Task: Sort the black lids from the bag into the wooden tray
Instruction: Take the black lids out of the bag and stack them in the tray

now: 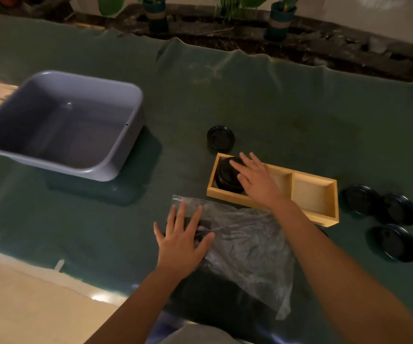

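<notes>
Item: round black plastic cup lids, shallow, ribbed at the rim.
Location: a short stack point(227, 176) sits in the left compartment of the rectangular light-wood tray point(312, 192), whose right compartment is bare. One lid point(220, 137) lies on the green table cover point(262, 100) just beyond the tray; three more point(384, 219) lie to its right. The crinkled clear plastic bag point(247, 242) lies in front of the tray, with dark contents showing under the film.
Hands: the right hand point(256, 181) rests with fingers spread flat on top of the stack; the left hand point(181, 238) presses, fingers splayed, on the bag's left end. Neither pinches anything.
Handling, as judged: light, thin, slightly springy, smooth enough to slip and to nest tightly. Best taken by opposite rim edges between thumb and fingers, peeling one from the stack.
Also present: empty grey plastic tub point(63, 125), well to the left.
</notes>
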Tool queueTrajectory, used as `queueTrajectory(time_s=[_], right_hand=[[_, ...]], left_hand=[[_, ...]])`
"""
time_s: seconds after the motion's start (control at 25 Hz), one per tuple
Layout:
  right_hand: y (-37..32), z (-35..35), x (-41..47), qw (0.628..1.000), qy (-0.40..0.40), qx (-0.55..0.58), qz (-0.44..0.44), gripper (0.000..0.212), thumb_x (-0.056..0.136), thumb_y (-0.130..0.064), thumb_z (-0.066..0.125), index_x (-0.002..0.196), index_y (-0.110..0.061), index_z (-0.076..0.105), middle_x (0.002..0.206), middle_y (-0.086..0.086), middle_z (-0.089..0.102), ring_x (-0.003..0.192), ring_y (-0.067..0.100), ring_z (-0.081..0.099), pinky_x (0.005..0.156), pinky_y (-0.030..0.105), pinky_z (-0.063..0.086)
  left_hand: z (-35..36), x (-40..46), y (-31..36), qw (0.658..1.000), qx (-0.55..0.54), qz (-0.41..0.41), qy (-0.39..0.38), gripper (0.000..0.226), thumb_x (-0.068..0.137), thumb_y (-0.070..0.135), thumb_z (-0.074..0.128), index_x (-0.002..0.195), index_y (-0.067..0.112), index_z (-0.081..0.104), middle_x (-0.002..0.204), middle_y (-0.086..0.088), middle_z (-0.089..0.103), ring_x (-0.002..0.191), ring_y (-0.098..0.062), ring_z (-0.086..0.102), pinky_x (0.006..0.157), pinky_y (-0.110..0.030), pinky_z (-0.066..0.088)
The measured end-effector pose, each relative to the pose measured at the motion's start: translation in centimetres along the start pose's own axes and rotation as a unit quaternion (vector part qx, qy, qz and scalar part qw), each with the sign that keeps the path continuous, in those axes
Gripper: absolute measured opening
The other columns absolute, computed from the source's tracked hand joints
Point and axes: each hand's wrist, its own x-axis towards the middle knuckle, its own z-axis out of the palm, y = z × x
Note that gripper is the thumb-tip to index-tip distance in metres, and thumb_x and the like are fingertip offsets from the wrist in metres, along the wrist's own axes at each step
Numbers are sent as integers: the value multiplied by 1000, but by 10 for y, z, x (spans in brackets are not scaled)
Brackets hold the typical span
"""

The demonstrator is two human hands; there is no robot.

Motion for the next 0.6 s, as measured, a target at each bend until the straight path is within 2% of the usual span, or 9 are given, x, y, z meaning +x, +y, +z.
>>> queueTrajectory(time_s=[0.08,0.12,0.2,0.24,0.32,0.4,0.48,0.52,0.6], right_hand=[[2,-21,-23,986,135,99,26,46,94,-15,40,139,-23,37,150,5,33,141,23,22,115,42,20],[5,-31,-44,962,218,154,63,43,91,-12,44,134,-21,45,140,3,44,131,23,37,109,36,29],[16,-38,-100,885,367,236,164,27,84,-12,50,105,-26,60,107,-1,61,96,20,57,79,23,42],[22,-34,-130,860,382,253,223,20,82,-12,50,86,-29,60,91,1,64,82,21,58,67,23,41],[33,-13,-178,845,275,341,308,27,85,-2,49,67,-21,61,73,5,67,71,24,61,68,32,51],[37,15,-203,786,85,538,293,22,87,3,48,85,-7,68,79,6,75,75,24,70,78,41,58],[23,25,-200,723,-69,641,249,28,86,-12,53,111,-5,62,99,4,75,84,22,71,71,30,58],[14,30,-192,728,-134,636,218,33,85,-20,54,116,-13,61,105,1,73,81,20,70,65,26,56],[-5,39,-166,806,-230,524,152,28,85,-25,59,112,-29,63,100,-5,74,60,10,63,51,19,47]], left_hand=[[-4,-2,2,998,-57,-3,27,65,75,76,-6,135,54,-15,152,12,-23,140,-11,-25,107,-59,-14],[-7,-4,3,995,-89,-6,48,62,77,74,-5,135,55,-16,152,13,-24,139,-9,-26,106,-58,-16],[-13,-8,-2,984,-140,-18,105,59,84,68,4,139,52,-6,155,13,-17,142,-8,-18,106,-55,-16],[-16,-10,-7,978,-164,-23,126,56,87,64,11,140,51,1,157,12,-11,144,-10,-11,108,-54,-12],[-21,-15,-23,968,-221,-14,114,52,89,55,27,139,50,11,158,10,-1,145,-16,2,113,-51,5],[-24,-19,-37,964,-267,9,18,54,91,39,46,137,46,18,155,11,6,144,-20,9,115,-47,17],[-24,-21,-44,960,-267,35,-74,63,88,20,57,139,37,24,151,10,10,142,-20,15,114,-34,18],[-24,-20,-47,961,-257,43,-90,67,86,15,60,140,33,26,152,8,11,141,-17,18,112,-28,18],[-25,-16,-49,965,-238,53,-95,71,82,15,65,141,30,28,155,5,13,137,-10,20,109,-22,19]])
